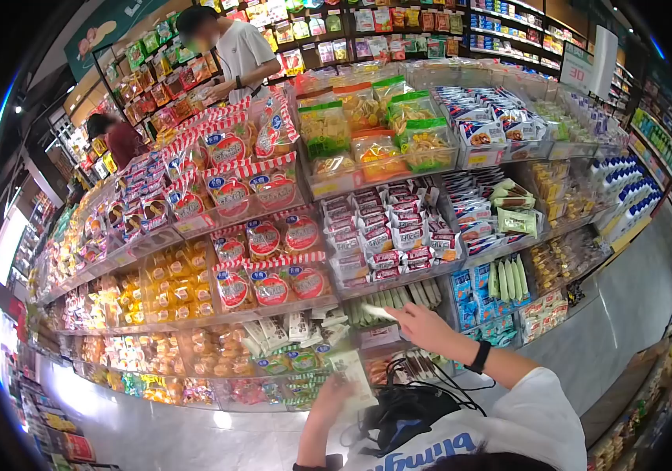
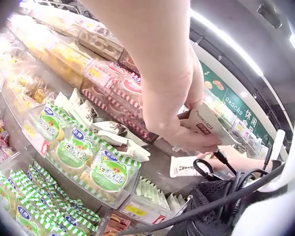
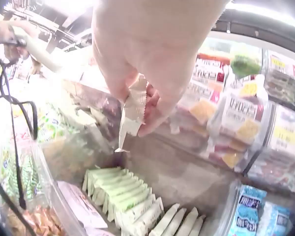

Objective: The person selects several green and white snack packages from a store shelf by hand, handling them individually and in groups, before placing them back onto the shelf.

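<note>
My right hand pinches one end of a small white wrapped snack bar between thumb and fingers. It is held above a clear bin, where a row of similar pale wrapped bars stands on edge. In front of my body, my left hand grips a flat, whitish snack packet with a small brown-red label. The right hand's bar also shows beyond the left hand in the left wrist view.
Tiered clear bins of packaged snacks curve around me, with red-striped cake packs and purple-white packets. A black bag with loose cords hangs at my front. Another person stands behind the display. Grey floor lies to the right.
</note>
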Demonstrator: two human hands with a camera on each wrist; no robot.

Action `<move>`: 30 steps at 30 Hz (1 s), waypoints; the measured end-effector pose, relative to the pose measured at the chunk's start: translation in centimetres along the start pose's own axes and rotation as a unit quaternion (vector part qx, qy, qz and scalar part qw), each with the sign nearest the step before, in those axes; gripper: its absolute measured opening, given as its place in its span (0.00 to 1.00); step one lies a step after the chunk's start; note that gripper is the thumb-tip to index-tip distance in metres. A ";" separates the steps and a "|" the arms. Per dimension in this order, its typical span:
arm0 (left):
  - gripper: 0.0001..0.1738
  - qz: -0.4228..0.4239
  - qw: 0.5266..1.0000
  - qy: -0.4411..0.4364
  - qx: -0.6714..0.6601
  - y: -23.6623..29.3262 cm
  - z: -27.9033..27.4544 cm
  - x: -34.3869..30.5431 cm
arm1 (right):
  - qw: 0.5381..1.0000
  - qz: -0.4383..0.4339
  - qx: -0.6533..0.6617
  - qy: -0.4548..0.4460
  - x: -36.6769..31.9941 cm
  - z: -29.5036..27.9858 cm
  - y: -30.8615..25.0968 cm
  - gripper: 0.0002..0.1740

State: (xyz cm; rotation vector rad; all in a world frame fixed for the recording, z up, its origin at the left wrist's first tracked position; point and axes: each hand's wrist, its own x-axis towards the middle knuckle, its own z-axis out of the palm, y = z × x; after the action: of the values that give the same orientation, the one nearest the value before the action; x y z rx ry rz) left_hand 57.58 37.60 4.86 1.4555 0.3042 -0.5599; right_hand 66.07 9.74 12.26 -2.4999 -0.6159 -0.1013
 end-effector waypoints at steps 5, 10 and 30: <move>0.20 0.097 0.994 -0.024 -0.041 3.1 1.7 0.0 | 0.973 -0.197 -0.017 0.120 -1.6 -2.8 -6.7 0.29; 0.24 0.033 0.999 -0.011 -0.032 7.3 3.0 -2.2 | 0.947 -0.307 -0.047 0.078 -2.8 -2.1 -10.2 0.20; 0.23 -0.041 0.969 -0.108 -0.218 7.0 0.3 -3.2 | 0.903 0.016 0.429 -0.012 -1.9 -3.8 -7.6 0.14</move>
State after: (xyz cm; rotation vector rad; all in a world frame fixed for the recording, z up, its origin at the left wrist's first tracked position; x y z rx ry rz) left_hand 58.56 37.95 12.49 0.9520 0.2939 -0.6658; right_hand 61.20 12.53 18.93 -1.6489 -0.4808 0.1818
